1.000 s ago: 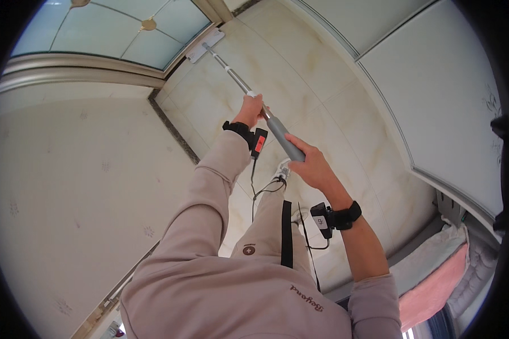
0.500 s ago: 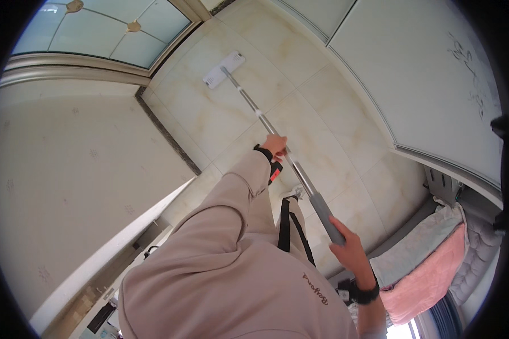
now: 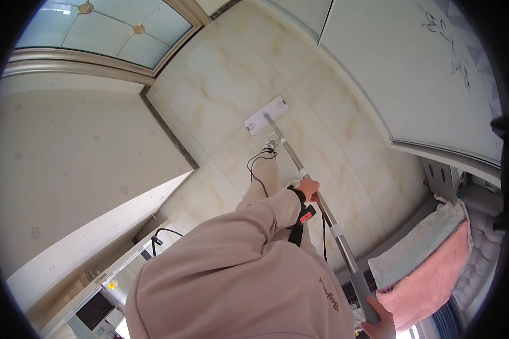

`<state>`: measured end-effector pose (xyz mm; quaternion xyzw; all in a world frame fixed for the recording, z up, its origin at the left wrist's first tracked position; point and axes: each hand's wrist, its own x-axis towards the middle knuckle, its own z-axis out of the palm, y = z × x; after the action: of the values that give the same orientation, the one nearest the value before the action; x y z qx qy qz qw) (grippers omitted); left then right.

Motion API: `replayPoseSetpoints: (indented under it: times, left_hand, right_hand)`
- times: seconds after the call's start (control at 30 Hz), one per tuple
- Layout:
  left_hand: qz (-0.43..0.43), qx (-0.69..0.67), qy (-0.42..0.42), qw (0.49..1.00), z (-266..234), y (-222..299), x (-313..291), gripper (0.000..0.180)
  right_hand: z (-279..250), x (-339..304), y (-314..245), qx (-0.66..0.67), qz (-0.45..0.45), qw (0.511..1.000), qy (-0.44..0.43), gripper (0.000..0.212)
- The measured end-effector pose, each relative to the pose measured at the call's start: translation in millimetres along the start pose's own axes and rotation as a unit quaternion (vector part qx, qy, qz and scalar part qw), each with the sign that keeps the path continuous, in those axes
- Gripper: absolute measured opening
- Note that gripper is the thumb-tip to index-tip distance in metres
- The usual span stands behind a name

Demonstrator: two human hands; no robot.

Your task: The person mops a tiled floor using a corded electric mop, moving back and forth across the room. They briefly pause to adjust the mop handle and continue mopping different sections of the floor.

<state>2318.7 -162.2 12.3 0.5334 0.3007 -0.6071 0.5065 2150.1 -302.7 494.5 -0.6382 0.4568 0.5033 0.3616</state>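
A flat mop lies across my front, its white rectangular head (image 3: 257,120) resting on the marbled floor tiles near my shoe. From the head a silver pole (image 3: 292,153) runs down and right to a grey grip. My left hand (image 3: 309,190) is closed around the pole at about its middle, with a black band on the wrist. Lower right, my right hand (image 3: 380,320) wraps the grey grip (image 3: 363,294) near its end. A black strap with a red-marked buckle (image 3: 306,216) hangs beside my left wrist.
White sliding doors (image 3: 390,68) line the right side. A patterned wall (image 3: 90,147) with a dark baseboard (image 3: 167,127) stands left. A framed glass door (image 3: 102,28) is far left. A grey tufted bed (image 3: 481,254) with a pink blanket (image 3: 427,279) sits lower right.
The mop head has been drawn back toward me and to the right. Both hands have moved down and right with the pole, still gripping it. A shoe now shows beside the mop head.
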Motion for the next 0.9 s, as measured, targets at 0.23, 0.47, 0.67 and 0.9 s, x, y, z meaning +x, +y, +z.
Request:
replayPoseSetpoints:
  times: [0.23, 0.47, 0.67, 0.9]
  left_hand:
    - [0.259, -0.023, -0.066, 0.963, -58.2, 84.4, 42.6, 0.009]
    - [0.156, -0.3, 0.088, 0.937, -138.9, 317.2, 38.2, 0.01]
    - [0.277, -0.189, 0.13, 0.933, -188.2, 431.8, 33.3, 0.016]
    - [0.278, -0.067, 0.196, 0.938, -201.6, 476.4, 38.3, 0.031]
  right_hand:
    - [-29.2, 68.7, -61.8, 0.08, -0.205, 0.975, -0.012, 0.064]
    - [-44.5, 219.9, -267.9, 0.042, -0.42, 0.906, 0.019, 0.062]
    - [-57.1, 309.3, -425.5, 0.065, -0.512, 0.855, 0.05, 0.059]
    - [-70.1, 336.5, -481.8, 0.072, -0.455, 0.887, 0.033, 0.059]
